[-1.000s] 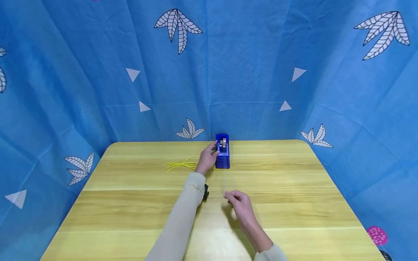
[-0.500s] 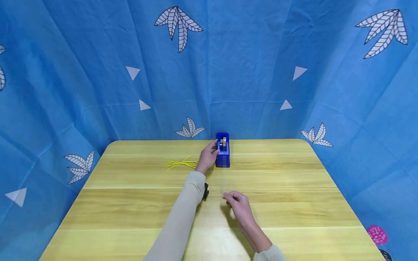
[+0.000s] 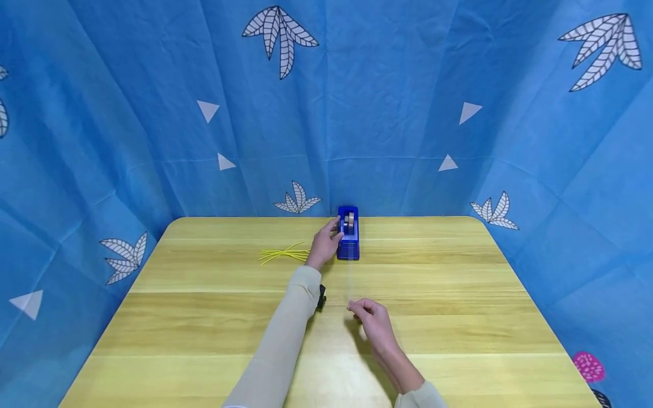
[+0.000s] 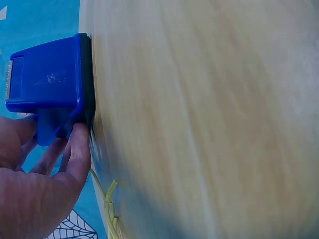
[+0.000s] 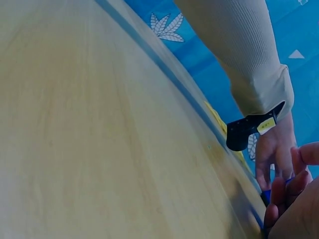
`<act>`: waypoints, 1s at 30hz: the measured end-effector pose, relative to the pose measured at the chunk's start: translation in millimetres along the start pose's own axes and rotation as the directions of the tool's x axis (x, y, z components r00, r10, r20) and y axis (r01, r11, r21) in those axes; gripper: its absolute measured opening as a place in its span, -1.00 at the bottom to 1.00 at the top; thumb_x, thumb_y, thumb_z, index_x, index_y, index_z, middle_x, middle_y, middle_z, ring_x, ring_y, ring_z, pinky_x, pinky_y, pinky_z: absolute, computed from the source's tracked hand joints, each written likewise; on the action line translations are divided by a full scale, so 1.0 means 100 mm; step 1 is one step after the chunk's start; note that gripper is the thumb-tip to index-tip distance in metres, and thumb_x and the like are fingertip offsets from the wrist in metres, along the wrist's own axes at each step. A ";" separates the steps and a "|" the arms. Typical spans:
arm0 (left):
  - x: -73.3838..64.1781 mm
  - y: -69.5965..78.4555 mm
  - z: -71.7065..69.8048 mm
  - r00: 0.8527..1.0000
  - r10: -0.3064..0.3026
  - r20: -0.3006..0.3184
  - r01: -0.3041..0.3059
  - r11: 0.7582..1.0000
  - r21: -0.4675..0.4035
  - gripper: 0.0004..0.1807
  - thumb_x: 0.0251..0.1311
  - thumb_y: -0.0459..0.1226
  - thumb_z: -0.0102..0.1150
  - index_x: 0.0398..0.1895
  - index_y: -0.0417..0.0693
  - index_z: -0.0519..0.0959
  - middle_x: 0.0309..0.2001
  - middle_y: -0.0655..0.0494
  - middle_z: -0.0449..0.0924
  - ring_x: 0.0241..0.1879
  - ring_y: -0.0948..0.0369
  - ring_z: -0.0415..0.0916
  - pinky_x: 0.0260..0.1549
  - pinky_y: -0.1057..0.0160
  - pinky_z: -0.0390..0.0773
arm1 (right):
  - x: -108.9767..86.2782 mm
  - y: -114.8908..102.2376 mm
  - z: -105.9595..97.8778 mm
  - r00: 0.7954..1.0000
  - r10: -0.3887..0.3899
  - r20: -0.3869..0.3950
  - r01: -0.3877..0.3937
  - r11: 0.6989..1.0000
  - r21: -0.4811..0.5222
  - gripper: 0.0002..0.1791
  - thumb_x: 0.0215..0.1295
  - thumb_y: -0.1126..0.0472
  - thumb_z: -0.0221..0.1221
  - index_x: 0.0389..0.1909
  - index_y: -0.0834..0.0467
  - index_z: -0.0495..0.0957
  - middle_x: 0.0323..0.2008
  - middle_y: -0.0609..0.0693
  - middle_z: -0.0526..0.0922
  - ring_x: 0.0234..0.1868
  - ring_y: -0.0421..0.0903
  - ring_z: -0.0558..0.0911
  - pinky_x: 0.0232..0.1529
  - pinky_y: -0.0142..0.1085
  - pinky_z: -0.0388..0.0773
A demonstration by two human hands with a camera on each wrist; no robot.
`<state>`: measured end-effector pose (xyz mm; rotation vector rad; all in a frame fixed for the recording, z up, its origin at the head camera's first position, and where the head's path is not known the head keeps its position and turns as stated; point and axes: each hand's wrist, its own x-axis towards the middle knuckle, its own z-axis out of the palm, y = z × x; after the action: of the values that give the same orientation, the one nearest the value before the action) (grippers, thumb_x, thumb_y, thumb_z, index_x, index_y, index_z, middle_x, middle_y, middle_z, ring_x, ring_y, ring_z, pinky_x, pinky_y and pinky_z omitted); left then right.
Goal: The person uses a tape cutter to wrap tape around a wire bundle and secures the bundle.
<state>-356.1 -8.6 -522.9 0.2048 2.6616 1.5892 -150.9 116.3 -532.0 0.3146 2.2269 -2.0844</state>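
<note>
A blue tape dispenser (image 3: 349,249) with a roll of tape (image 3: 351,220) in it stands at the table's far edge. My left hand (image 3: 324,245) holds its left side, with thumb and fingers against the blue body in the left wrist view. A clear strip of tape (image 3: 350,277) stretches from the dispenser toward me. Its near end is pinched between thumb and index finger of my right hand (image 3: 376,324), which is a little above the table. In the right wrist view, my right hand (image 5: 299,199) partly covers the left hand and the dispenser.
Several thin yellow ties or wires (image 3: 283,254) lie on the wooden table (image 3: 204,328), left of my left hand. A black wrist device (image 3: 321,298) sits under the left sleeve. Blue patterned curtain (image 3: 388,113) hangs behind the table and along its sides.
The head view has tilted down slightly. My right hand has shifted a little to the left and toward me, still pinching the tape. The left hand stays on the dispenser.
</note>
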 end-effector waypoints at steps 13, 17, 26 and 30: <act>0.01 0.01 -0.01 1.000 -0.011 -0.004 0.011 1.000 0.022 -0.40 0.59 -0.24 0.01 0.62 0.17 0.21 0.47 -0.17 0.40 0.41 -0.10 0.44 0.36 -0.06 0.49 | 0.02 0.04 -0.02 1.000 -0.001 -0.004 0.001 1.000 0.021 -0.74 0.48 0.17 0.22 -0.28 0.31 0.65 -0.29 0.04 0.66 -0.20 -0.12 0.55 -0.11 -0.36 0.52; 0.02 0.03 0.01 1.000 -0.014 -0.004 0.015 1.000 0.028 -0.40 0.58 -0.25 0.01 0.62 0.17 0.21 0.46 -0.17 0.41 0.41 -0.09 0.44 0.37 -0.06 0.48 | 0.02 0.05 -0.02 1.000 -0.008 -0.010 0.009 1.000 0.027 -0.75 0.47 0.19 0.22 -0.27 0.33 0.65 -0.30 0.03 0.65 -0.21 -0.13 0.55 -0.11 -0.38 0.52; 0.01 0.06 -0.01 1.000 0.002 -0.003 -0.002 0.999 0.039 -0.40 0.59 -0.25 0.01 0.62 0.14 0.21 0.47 -0.18 0.41 0.41 -0.10 0.44 0.37 -0.07 0.48 | 0.03 0.08 -0.03 1.000 -0.028 -0.014 0.028 0.999 0.030 -0.73 0.48 0.19 0.22 -0.27 0.36 0.64 -0.35 -0.03 0.62 -0.23 -0.15 0.53 -0.10 -0.36 0.50; 0.01 0.03 -0.01 1.000 0.009 0.001 -0.009 0.999 0.046 -0.40 0.58 -0.25 0.01 0.62 0.10 0.21 0.46 -0.18 0.41 0.41 -0.10 0.44 0.37 -0.08 0.47 | 0.02 0.09 -0.04 1.000 -0.017 -0.005 0.017 0.999 0.029 -0.72 0.49 0.17 0.22 -0.25 0.35 0.65 -0.37 -0.04 0.60 -0.22 -0.12 0.53 -0.09 -0.33 0.50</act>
<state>-356.4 -7.7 -519.6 0.2187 2.7030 1.5306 -151.1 120.6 -541.2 0.3045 2.2112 -2.1284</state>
